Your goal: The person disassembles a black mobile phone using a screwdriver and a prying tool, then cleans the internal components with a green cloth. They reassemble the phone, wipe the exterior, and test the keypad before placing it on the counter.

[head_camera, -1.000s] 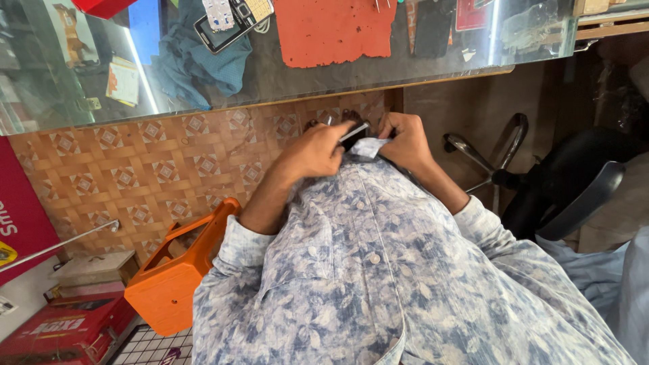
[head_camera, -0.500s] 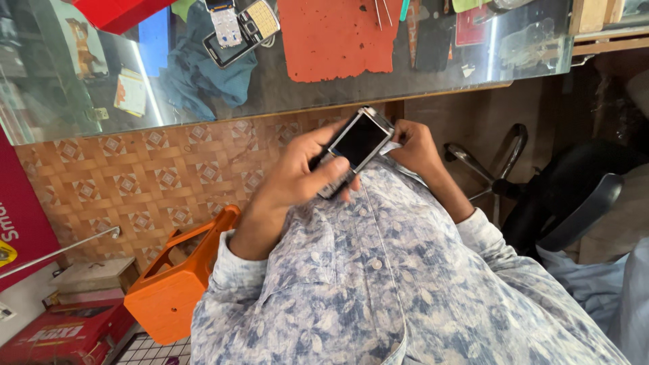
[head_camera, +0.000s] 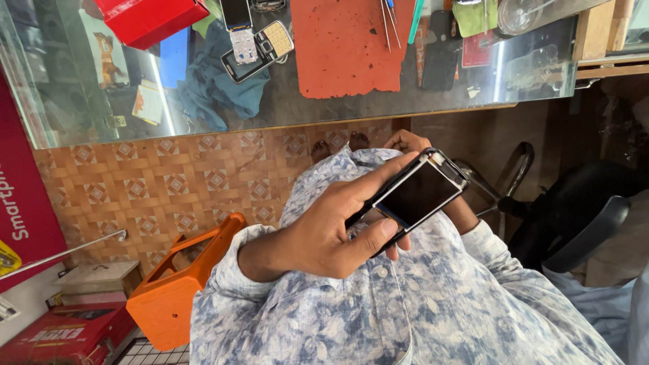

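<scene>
**Phone held above the lap, in front of a glass desk**

Above the lap, close to the chest of a blue-and-white patterned shirt (head_camera: 378, 304), the left hand (head_camera: 331, 230) holds a small phone (head_camera: 419, 192) with a dark, unlit screen. The hand is closed around the phone: the thumb lies along its lower edge, the fingers (head_camera: 378, 179) reach along the upper side, and the screen faces up toward the camera, tilted on a diagonal. The right hand (head_camera: 409, 142) is mostly hidden behind the phone and the left hand; only its knuckles show past the top corner of the phone, so whether it grips anything cannot be told, though it sits right against the phone's far end.

Beyond the hands runs a glass-topped desk (head_camera: 284, 111). On it lie an orange mat (head_camera: 345, 44), a pair of tweezers (head_camera: 387, 20) at the mat's right edge, two older keypad phones (head_camera: 253, 44) stacked crosswise, a blue cloth (head_camera: 216, 91) and a red box (head_camera: 152, 20). Below the desk the floor is patterned brown tile (head_camera: 169, 182), where bare toes show just under the desk's edge. An orange plastic stool (head_camera: 179, 290) stands to the left of the person, and a black chair (head_camera: 574, 216) stands to the right, well apart from the phone
</scene>
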